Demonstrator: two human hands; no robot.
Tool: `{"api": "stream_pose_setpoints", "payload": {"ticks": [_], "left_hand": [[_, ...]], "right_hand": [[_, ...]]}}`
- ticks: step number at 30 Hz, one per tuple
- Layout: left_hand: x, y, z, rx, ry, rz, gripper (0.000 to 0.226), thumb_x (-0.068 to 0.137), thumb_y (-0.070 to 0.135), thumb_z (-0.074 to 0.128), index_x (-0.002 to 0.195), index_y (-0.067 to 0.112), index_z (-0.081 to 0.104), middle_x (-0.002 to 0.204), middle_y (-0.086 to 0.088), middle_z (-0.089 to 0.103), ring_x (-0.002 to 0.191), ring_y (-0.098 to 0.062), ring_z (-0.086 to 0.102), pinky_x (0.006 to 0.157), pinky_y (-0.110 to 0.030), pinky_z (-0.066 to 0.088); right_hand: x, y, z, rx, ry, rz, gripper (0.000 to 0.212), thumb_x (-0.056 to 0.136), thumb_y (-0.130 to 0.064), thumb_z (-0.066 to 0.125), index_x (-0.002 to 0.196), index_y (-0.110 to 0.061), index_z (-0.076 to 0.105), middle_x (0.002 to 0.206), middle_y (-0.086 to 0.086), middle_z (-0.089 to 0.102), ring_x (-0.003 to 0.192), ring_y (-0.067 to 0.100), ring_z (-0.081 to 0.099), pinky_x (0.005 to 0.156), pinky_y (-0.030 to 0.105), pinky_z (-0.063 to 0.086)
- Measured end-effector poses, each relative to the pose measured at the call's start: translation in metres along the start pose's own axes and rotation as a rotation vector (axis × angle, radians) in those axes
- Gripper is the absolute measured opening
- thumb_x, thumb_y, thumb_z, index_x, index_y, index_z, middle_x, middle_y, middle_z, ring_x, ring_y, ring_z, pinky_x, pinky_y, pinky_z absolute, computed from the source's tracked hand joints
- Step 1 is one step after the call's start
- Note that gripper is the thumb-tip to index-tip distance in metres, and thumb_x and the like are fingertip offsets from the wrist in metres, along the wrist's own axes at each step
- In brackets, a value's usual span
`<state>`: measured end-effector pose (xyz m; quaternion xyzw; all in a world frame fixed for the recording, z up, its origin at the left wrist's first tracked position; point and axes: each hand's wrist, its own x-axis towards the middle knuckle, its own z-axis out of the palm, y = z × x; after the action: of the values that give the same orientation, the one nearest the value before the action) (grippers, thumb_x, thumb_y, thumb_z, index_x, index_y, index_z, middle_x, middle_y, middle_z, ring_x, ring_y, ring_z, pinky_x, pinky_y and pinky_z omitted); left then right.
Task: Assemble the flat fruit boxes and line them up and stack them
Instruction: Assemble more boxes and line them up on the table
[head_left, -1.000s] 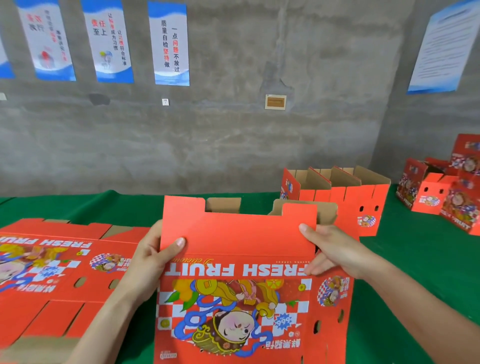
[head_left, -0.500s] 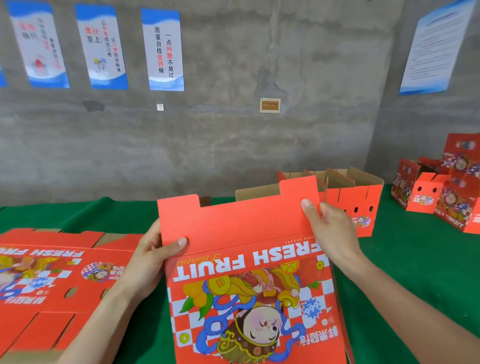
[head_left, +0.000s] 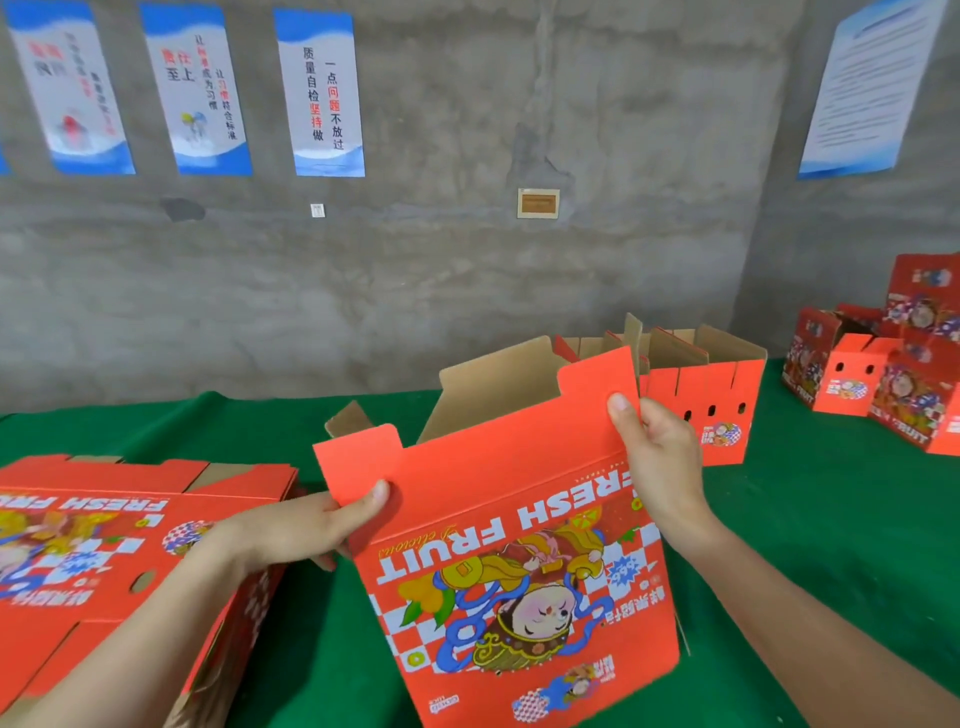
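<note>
Left hand (head_left: 291, 530) pinches the top flap of the half-opened fruit box (head_left: 519, 545), thumb on its red face; right hand (head_left: 660, 467) holds the right edge, grip closed. The box tilts over the green worktop (head_left: 805, 545). Flat stack (head_left: 104, 545) left; 1 assembled box (head_left: 711, 395) far, partly hidden; finished boxes (head_left: 883, 374) far right, count unclear.

Bare concrete wall (head_left: 467, 291) with blue-and-white posters (head_left: 324, 93) behind a green-covered table (head_left: 831, 519).

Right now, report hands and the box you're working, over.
Left hand pinches left top flap of the fruit box, right hand grips the right flap. Box partly opened, tilted. Flat boxes close by left forearm, assembled boxes behind.
</note>
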<state>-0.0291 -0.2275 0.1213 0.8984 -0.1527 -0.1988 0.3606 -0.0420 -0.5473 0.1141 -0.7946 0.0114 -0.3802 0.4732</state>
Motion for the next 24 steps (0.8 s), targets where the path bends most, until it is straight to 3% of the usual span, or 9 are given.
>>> {"api": "stream_pose_setpoints", "payload": {"ticks": [2, 7, 9, 11, 13, 14, 18, 21, 24], "left_hand": [[0.001, 0.003, 0.005, -0.013, -0.012, 0.010, 0.088, 0.049, 0.098, 0.022, 0.102, 0.039, 0.059, 0.094, 0.034, 0.066, 0.096, 0.007, 0.063, 0.078, -0.016, 0.053], [0.012, 0.006, 0.020, -0.318, 0.252, 0.051, 0.087, 0.066, 0.083, 0.018, 0.104, 0.024, 0.068, 0.097, 0.017, 0.073, 0.098, -0.004, 0.066, 0.091, -0.032, 0.049], [0.014, 0.008, 0.027, -0.438, 0.334, 0.089, 0.081, 0.073, 0.076, 0.018, 0.103, 0.021, 0.069, 0.098, 0.011, 0.073, 0.094, -0.003, 0.067, 0.091, -0.028, 0.048], [0.017, 0.008, 0.036, -0.497, 0.452, 0.085, 0.074, 0.078, 0.073, 0.019, 0.094, 0.020, 0.069, 0.090, 0.010, 0.074, 0.084, 0.000, 0.069, 0.076, -0.015, 0.051], [0.019, 0.003, 0.044, -0.556, 0.552, 0.054, 0.064, 0.089, 0.066, 0.022, 0.087, 0.021, 0.066, 0.070, 0.013, 0.072, 0.067, 0.002, 0.068, 0.055, -0.009, 0.048], [0.021, 0.000, 0.048, -0.595, 0.578, 0.032, 0.058, 0.094, 0.060, 0.026, 0.088, 0.019, 0.065, 0.068, 0.009, 0.073, 0.064, -0.003, 0.069, 0.053, -0.013, 0.049], [0.025, -0.010, 0.056, -0.609, 0.660, 0.042, 0.021, 0.099, 0.026, 0.046, 0.115, 0.016, 0.056, 0.097, -0.005, 0.070, 0.080, -0.023, 0.069, 0.077, -0.037, 0.054], [0.026, -0.012, 0.061, -0.367, 0.724, 0.072, 0.029, 0.097, 0.015, 0.051, 0.126, 0.015, 0.051, 0.120, -0.007, 0.060, 0.099, -0.026, 0.063, 0.091, -0.043, 0.050], [0.026, -0.011, 0.067, -0.175, 0.758, 0.125, 0.042, 0.093, 0.006, 0.053, 0.134, 0.008, 0.046, 0.143, -0.008, 0.041, 0.121, -0.026, 0.051, 0.103, -0.040, 0.043]], "right_hand": [[-0.002, 0.006, -0.001, 0.108, -0.049, 0.065, 0.070, 0.084, -0.062, 0.046, 0.075, 0.007, 0.045, 0.067, 0.018, 0.047, 0.062, 0.029, 0.044, 0.065, 0.044, 0.042], [-0.010, 0.022, -0.004, 0.164, -0.157, 0.239, 0.073, 0.090, -0.059, 0.042, 0.095, 0.013, 0.050, 0.096, 0.034, 0.059, 0.090, 0.046, 0.060, 0.089, 0.056, 0.048], [-0.014, 0.027, -0.005, 0.119, -0.181, 0.270, 0.079, 0.088, -0.066, 0.035, 0.089, 0.011, 0.053, 0.086, 0.026, 0.063, 0.080, 0.039, 0.061, 0.082, 0.044, 0.051], [-0.018, 0.031, -0.005, 0.045, -0.180, 0.289, 0.075, 0.086, -0.070, 0.029, 0.064, -0.002, 0.050, 0.062, 0.005, 0.050, 0.060, 0.018, 0.048, 0.063, 0.033, 0.038], [-0.021, 0.032, -0.004, -0.018, -0.178, 0.287, 0.062, 0.092, -0.060, 0.035, 0.045, -0.020, 0.028, 0.049, -0.008, 0.031, 0.049, 0.010, 0.031, 0.055, 0.031, 0.024], [-0.022, 0.033, -0.004, -0.055, -0.185, 0.278, 0.061, 0.094, -0.053, 0.041, 0.045, -0.022, 0.022, 0.048, -0.008, 0.028, 0.048, 0.010, 0.028, 0.054, 0.032, 0.021], [-0.024, 0.040, -0.005, -0.236, -0.169, 0.165, 0.063, 0.095, -0.032, 0.055, 0.044, -0.012, 0.022, 0.066, 0.009, 0.044, 0.068, 0.021, 0.044, 0.064, 0.035, 0.025], [-0.028, 0.045, -0.005, -0.370, -0.196, 0.115, 0.061, 0.092, -0.025, 0.061, 0.043, -0.011, 0.027, 0.084, 0.017, 0.057, 0.089, 0.023, 0.052, 0.071, 0.030, 0.028], [-0.033, 0.051, -0.005, -0.355, -0.225, 0.167, 0.051, 0.089, -0.023, 0.066, 0.046, -0.006, 0.042, 0.100, 0.010, 0.053, 0.108, 0.019, 0.050, 0.072, 0.020, 0.024]]}}
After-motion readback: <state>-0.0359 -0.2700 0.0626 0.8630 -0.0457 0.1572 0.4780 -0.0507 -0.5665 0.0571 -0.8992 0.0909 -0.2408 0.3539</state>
